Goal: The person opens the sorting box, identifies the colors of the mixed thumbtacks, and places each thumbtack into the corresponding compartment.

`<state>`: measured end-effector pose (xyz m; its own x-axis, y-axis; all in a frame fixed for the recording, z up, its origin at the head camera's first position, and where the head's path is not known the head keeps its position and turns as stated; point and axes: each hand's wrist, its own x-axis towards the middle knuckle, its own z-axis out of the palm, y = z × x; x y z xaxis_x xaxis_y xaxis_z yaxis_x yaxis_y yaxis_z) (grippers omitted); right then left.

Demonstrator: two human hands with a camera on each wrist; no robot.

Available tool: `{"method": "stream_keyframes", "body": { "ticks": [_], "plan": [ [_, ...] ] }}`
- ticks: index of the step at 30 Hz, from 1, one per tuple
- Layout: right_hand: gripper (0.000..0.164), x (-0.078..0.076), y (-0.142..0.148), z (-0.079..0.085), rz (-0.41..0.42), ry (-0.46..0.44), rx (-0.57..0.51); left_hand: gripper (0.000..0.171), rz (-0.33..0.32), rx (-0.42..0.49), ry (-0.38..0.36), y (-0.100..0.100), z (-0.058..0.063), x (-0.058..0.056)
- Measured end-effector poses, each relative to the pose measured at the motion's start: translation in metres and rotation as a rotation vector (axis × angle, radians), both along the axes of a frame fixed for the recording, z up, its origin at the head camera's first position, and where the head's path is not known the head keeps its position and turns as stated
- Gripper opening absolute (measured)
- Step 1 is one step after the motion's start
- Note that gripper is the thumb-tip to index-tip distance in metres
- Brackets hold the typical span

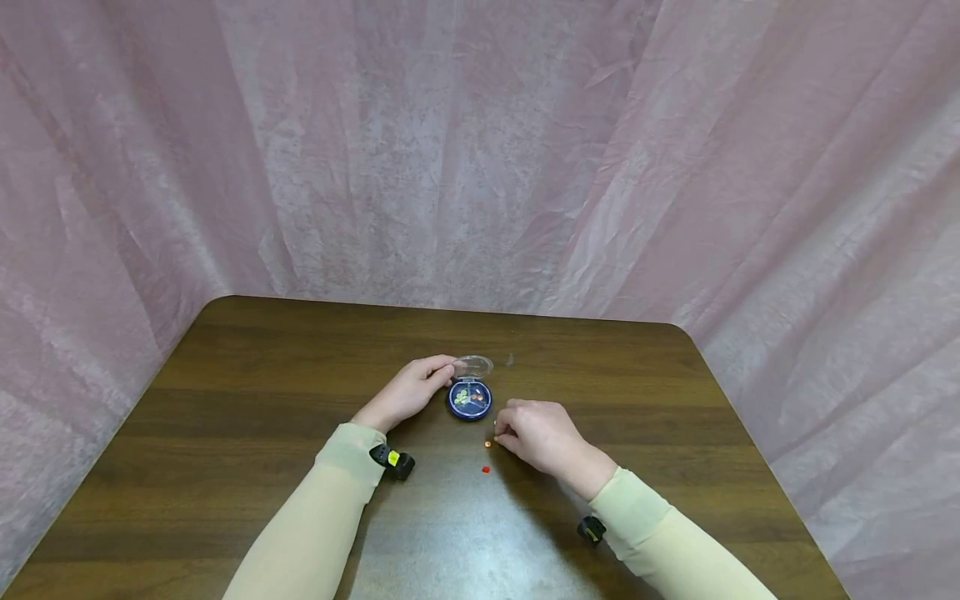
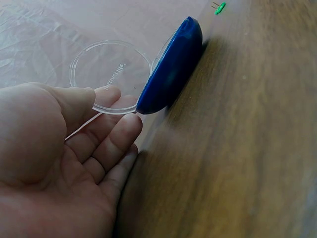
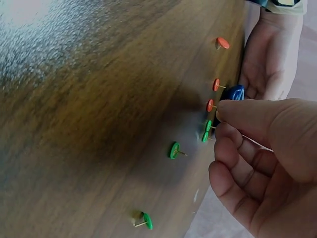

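Note:
A round blue case (image 1: 470,414) lies on the table with its clear lid (image 1: 474,366) raised. Inside its divided compartments sit green and orange thumbtacks. The left hand (image 1: 411,390) pinches the edge of the lid between thumb and fingers, shown closely in the left wrist view. Low over the wood beside the case, the right hand (image 1: 538,433) has thumb and index together. A small brass-coloured thumbtack (image 3: 219,116) shows at its thumb tip, mostly hidden. Close to these fingertips stand a red thumbtack (image 3: 210,105) and a green thumbtack (image 3: 208,125), points up.
Other loose tacks lie around: a tilted red tack (image 3: 223,43), a second red tack (image 3: 216,84) and several green ones, including a green tack (image 3: 147,220) on its side. The brown wooden table (image 1: 262,400) has pink curtains (image 1: 450,167) behind and at both sides.

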<state>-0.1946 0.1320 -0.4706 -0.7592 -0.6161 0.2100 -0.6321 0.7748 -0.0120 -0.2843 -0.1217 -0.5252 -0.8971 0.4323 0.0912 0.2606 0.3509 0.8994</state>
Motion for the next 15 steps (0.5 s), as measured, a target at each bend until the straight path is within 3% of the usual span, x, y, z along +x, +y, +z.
{"method": "stream_keyframes", "body": {
  "ticks": [15],
  "plan": [
    [0.013, 0.0017, -0.0032, -0.0083, -0.021, 0.021, -0.010, 0.031, -0.003, -0.007, -0.021, -0.0009, 0.0016, 0.0013]
  ]
}}
